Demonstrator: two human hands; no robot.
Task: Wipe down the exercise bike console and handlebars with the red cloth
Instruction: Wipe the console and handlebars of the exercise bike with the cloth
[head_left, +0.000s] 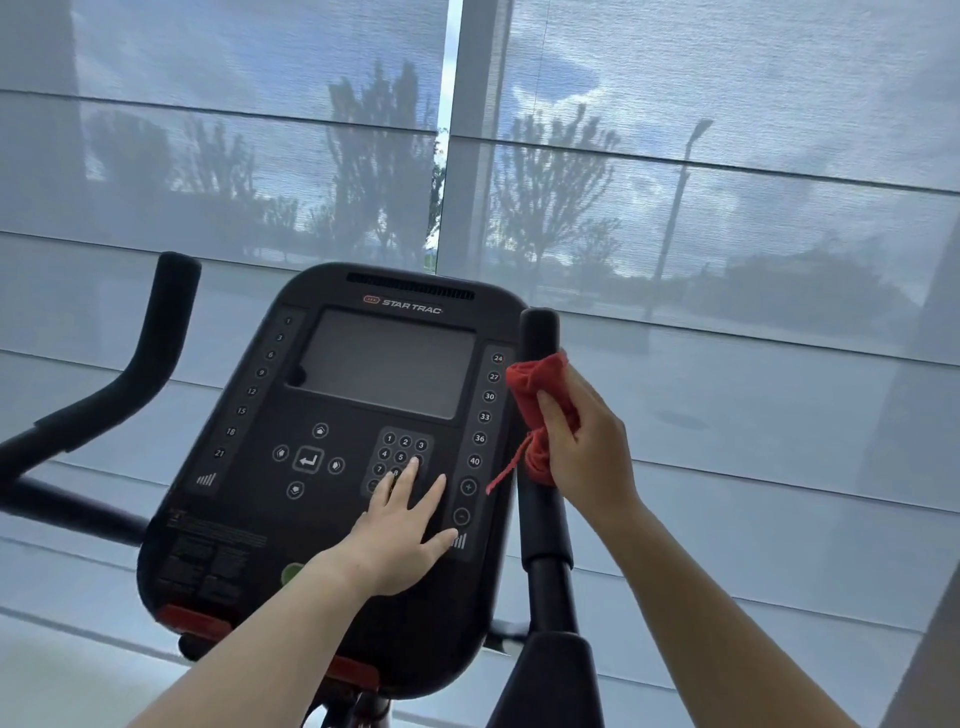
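Note:
The black exercise bike console (332, 447) fills the middle of the view, with a grey screen, a number keypad and arrow keys. My left hand (402, 530) lies flat on its lower right part, fingers straight over the keypad. The right handlebar (540, 332) rises upright just right of the console. My right hand (587, 441) grips the red cloth (535, 395), which is wrapped round that bar below its tip. A loose red strand hangs from the cloth. The left handlebar (161, 332) curves up at the far left, untouched.
A large window with translucent grey roller blinds (727, 208) stands right behind the bike, trees and a lamp post showing through. The bike's black frame post (550, 670) runs down under the right handlebar. Red tabs (192, 621) sit at the console's lower edge.

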